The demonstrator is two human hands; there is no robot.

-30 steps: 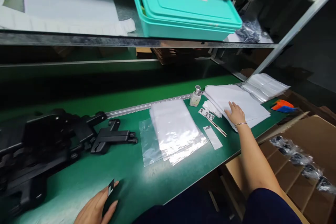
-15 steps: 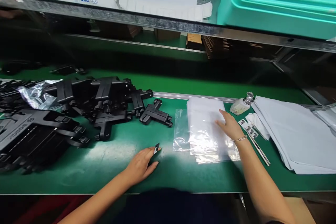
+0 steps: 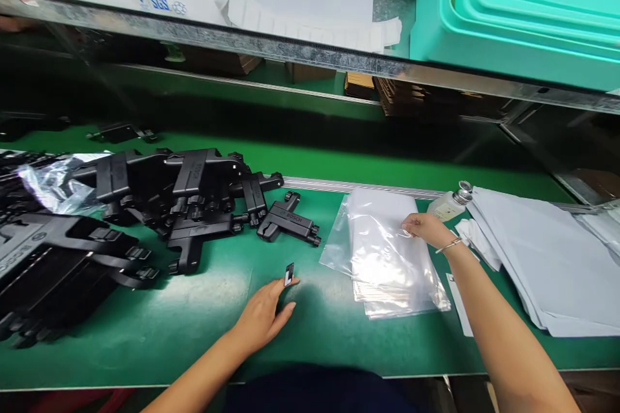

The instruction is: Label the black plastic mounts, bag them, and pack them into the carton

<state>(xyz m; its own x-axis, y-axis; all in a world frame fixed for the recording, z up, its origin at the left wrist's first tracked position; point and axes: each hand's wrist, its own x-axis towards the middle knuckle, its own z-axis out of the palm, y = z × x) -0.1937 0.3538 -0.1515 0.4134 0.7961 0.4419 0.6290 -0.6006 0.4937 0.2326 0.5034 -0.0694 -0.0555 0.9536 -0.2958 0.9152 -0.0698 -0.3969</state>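
Observation:
My left hand (image 3: 264,316) rests on the green table and pinches a small black tag with a white mark (image 3: 289,275) between its fingertips. My right hand (image 3: 422,228) is closed on the top clear plastic bag (image 3: 382,251) of a stack, lifting its far edge. A single black plastic part (image 3: 288,223) lies just left of the bags. A pile of the same black parts (image 3: 159,200) spreads over the left of the table.
A small bottle with a metal cap (image 3: 449,204) stands behind my right hand. White sheets (image 3: 542,258) lie at the right. A metal shelf (image 3: 310,55) above carries a turquoise bin (image 3: 513,6) and papers. A crumpled clear bag (image 3: 53,184) sits at far left.
My view swung left from the white sheets to the bags. My right hand went from the white sheets to the bag stack and now grips the top bag, raising it. My left hand keeps the tag.

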